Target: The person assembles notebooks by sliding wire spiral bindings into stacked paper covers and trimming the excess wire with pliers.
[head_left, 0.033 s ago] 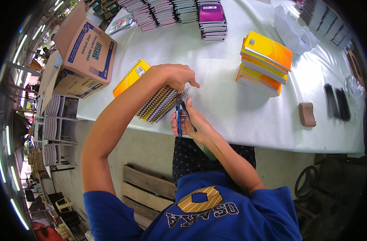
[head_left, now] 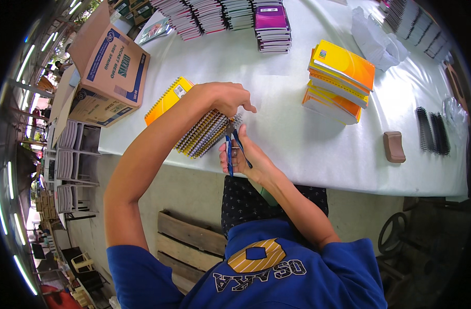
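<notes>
We look down from head height at a long worktop (head_left: 307,149) covered in a white cloth. Our left hand (head_left: 226,98) reaches across from the left and rests, fingers curled down, on top of a stack of spiral-bound notebooks (head_left: 202,133) that lies near the front edge of the worktop, its wire spines facing us. The top of the stack shows a yellow-orange cover. The hand presses on the stack rather than wrapping around it.

Our right hand (head_left: 243,157) comes up from below, just beside the right end of that stack. It is closed around a pair of blue-handled pliers (head_left: 231,141), held upright, with the metal tip touching the wire spine at the stack's near corner.

Further right on the worktop stands a taller pile of yellow and orange notebooks (head_left: 338,82), well apart from the hands. Beyond it, at the far edge, lie rows of purple and dark notebooks (head_left: 271,20). A small brown block (head_left: 394,146) sits near the front right, and beside it lie loose black wire coils (head_left: 432,131). An open cardboard box (head_left: 109,67) stands at the left end of the worktop. Below the worktop's front edge we see a concrete floor and a wooden pallet (head_left: 189,239).
</notes>
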The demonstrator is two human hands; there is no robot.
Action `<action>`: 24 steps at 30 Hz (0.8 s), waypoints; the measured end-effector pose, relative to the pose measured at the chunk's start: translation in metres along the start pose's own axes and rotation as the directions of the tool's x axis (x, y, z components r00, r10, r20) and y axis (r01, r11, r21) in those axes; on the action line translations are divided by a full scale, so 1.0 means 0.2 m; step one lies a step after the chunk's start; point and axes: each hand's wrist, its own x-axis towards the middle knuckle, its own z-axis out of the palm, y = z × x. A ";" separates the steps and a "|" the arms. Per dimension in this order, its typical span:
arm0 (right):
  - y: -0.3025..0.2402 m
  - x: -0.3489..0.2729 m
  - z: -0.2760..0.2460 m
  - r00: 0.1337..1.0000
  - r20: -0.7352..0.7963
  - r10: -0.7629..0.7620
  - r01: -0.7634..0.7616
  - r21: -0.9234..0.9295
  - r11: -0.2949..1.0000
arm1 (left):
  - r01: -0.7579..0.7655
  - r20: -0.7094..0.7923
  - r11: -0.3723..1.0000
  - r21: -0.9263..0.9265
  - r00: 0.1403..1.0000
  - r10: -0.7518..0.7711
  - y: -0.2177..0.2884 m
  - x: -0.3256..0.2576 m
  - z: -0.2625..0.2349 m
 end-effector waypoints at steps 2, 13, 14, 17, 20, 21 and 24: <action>-0.01 0.02 -0.03 1.000 -0.001 -0.020 0.020 0.024 0.999 | 0.022 0.015 1.000 -0.002 1.000 -0.022 0.04 0.00 -0.03; -0.02 0.01 -0.06 0.999 0.014 0.050 -0.050 0.018 0.999 | 0.122 0.069 0.992 -0.013 0.990 -0.121 0.07 0.02 -0.02; -0.02 0.01 -0.06 0.999 0.017 0.050 -0.050 0.018 0.999 | 0.125 0.068 0.992 -0.012 0.990 -0.124 0.06 0.02 -0.02; -0.03 0.02 -0.07 0.998 0.032 0.059 -0.058 -0.023 0.998 | 0.114 0.079 0.993 -0.033 0.991 -0.111 0.03 0.04 0.00; -0.03 0.01 -0.07 0.996 0.030 0.090 -0.089 -0.013 0.996 | 0.043 0.018 0.999 -0.003 0.999 -0.043 0.03 0.04 0.02; -0.03 0.00 -0.05 0.997 0.014 0.079 -0.079 0.005 0.997 | 0.053 0.023 0.999 0.004 0.998 -0.053 0.03 0.04 0.02; -0.03 0.03 -0.07 0.996 0.041 0.083 -0.087 0.085 0.993 | 0.069 0.031 0.997 0.024 0.997 -0.069 0.05 0.04 0.01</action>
